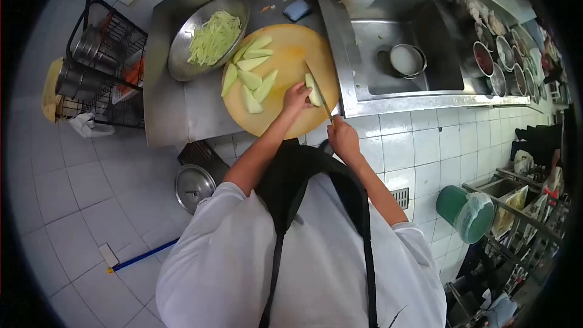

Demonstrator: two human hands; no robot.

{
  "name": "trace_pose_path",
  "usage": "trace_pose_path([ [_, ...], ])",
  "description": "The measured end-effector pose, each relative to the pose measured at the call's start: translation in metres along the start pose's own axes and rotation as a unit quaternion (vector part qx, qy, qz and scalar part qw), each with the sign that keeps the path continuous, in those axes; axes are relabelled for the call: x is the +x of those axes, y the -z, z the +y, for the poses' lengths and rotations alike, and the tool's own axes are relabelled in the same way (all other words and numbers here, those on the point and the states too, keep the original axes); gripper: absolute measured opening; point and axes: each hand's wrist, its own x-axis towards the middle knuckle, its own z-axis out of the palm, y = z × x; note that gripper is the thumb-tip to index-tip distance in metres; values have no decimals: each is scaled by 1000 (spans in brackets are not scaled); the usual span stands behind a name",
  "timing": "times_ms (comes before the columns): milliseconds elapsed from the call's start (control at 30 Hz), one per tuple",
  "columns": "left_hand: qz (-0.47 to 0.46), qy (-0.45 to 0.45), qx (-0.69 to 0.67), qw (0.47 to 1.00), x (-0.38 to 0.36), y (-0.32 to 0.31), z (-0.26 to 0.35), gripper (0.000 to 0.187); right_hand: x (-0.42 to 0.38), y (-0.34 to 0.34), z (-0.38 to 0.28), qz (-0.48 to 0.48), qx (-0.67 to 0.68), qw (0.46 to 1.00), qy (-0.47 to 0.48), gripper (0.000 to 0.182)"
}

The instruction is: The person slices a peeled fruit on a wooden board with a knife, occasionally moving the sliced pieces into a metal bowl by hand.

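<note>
On the round yellow cutting board (285, 123), my left hand (297, 96) holds a pale green wedge (313, 90) near the board's right side. My right hand (344, 137) is closed round the handle of a knife (319, 90), whose blade lies along the wedge's right side. Several more green wedges (249, 79) rest on the left part of the board. Beyond them, a metal colander (180, 54) tilts against the board and holds thin green shreds (214, 39).
A blue sponge (296, 10) lies behind the board. To the right is a sink (395, 24) with a bowl (407, 61) in it, and several metal containers (483, 59) beyond. A wire rack (130, 36) with pots stands left. A green bin (452, 205) is on the floor.
</note>
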Motion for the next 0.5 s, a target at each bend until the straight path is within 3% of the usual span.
trace_pose_path([
  [67,29,-18,-1,999,5,12,21,52,16,-16,-10,15,13,1000,20,22],
  [100,23,12,-34,999,-27,-36,-17,50,-26,19,18,-12,-27,1000,-5,22],
  [267,43,-50,-2,998,-17,-34,6,43,-5,7,12,12,-15,1000,5,20],
  [500,68,-33,-16,997,-8,-44,7,43,-14,47,-11,7,-22,999,-33,21],
])
